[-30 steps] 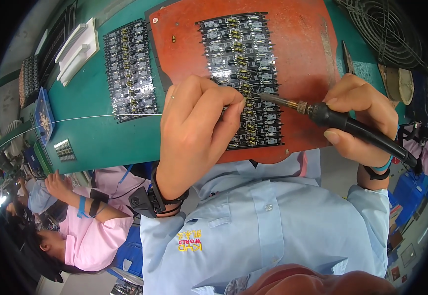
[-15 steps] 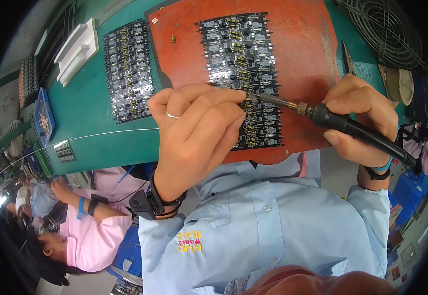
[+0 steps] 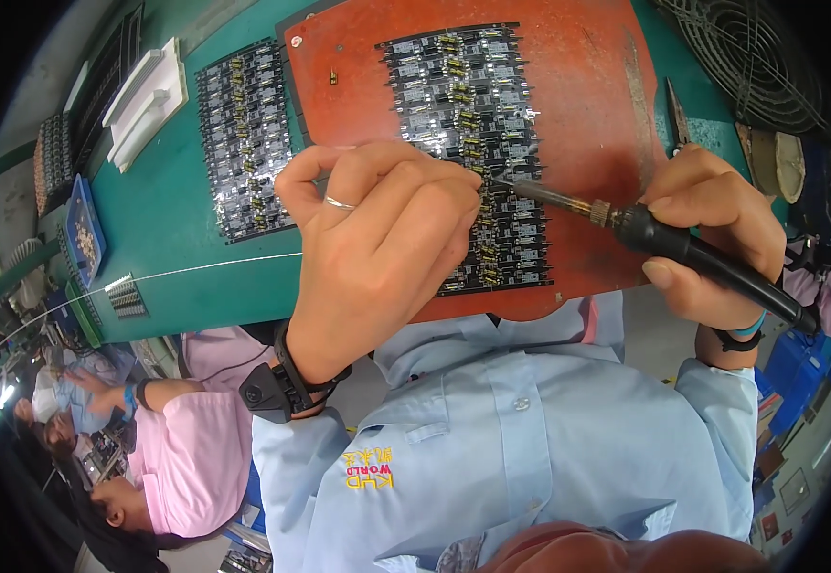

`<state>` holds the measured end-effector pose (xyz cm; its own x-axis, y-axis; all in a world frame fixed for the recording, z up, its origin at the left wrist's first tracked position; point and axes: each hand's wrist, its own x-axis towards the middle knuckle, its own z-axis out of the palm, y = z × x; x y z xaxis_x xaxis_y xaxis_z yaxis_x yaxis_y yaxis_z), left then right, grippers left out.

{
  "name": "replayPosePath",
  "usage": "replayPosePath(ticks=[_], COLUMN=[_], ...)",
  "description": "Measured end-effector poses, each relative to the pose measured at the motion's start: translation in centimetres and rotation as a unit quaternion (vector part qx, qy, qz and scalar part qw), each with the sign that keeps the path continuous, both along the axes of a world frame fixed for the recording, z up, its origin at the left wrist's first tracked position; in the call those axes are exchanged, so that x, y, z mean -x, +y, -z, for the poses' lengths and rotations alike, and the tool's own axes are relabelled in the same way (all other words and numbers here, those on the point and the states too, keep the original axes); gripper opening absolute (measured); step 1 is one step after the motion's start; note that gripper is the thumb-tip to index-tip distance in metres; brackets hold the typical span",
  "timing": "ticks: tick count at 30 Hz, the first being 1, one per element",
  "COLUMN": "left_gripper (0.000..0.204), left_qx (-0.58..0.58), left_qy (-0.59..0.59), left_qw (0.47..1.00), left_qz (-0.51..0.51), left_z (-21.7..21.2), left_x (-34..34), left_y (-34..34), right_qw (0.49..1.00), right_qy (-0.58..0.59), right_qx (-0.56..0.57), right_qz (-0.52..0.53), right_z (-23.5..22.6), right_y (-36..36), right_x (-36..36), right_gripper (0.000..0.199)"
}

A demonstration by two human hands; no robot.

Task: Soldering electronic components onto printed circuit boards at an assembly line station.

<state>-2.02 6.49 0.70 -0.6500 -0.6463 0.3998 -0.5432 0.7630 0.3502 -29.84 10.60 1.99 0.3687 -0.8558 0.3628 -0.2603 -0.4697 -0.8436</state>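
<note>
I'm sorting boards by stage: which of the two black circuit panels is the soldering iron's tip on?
The circuit panel on the red mat, under both hands. The soldering iron touches it; the other panel lies untouched on the green bench, to the left.

Green bench (image 3: 181, 258). Carries: red-brown work mat (image 3: 587, 105), black circuit-board panel (image 3: 244, 138), white plastic trays (image 3: 148, 100). Also a blue parts box (image 3: 84, 229).

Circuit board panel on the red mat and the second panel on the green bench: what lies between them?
In the head view, only the red mat's left edge and a bare strip of green bench separate the mat's panel from the second panel.
</note>
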Motion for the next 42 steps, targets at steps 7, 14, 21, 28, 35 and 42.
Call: replayPosePath(ticks=[7,14,21,28,35,42], left_gripper=[0.021,0.022,0.021,0.017,0.016,0.013], left_qx=[0.001,0.004,0.019,-0.026,-0.067,-0.085], left_qy=[0.009,-0.005,-0.054,-0.021,0.038,0.058], left_qw=[1.000,1.000,0.998,0.999,0.997,0.995], left_qz=[-0.005,-0.016,-0.036,-0.022,-0.007,-0.011], left_z=[0.3,-0.1,-0.6,-1.0,-0.4,-0.2], left_x=[0.2,0.6,1.2,0.4,0.0,-0.3], left_y=[-0.1,-0.1,0.1,0.5,-0.2,-0.3], right_qw=[0.999,0.999,0.999,0.999,1.000,0.999], right_qy=[0.024,0.019,0.037,0.025,0.011,0.005], right_qx=[-0.026,-0.026,-0.005,-0.005,0.022,0.025], right_qz=[-0.011,-0.015,-0.019,-0.019,0.008,0.028], right_z=[0.2,0.2,0.0,0.1,0.2,0.5], right_y=[-0.1,-0.4,-0.5,-0.3,0.2,-0.1], right_x=[-0.1,-0.3,-0.3,-0.1,1.1,1.2], right_gripper=[0.035,0.034,0.035,0.034,0.035,0.037])
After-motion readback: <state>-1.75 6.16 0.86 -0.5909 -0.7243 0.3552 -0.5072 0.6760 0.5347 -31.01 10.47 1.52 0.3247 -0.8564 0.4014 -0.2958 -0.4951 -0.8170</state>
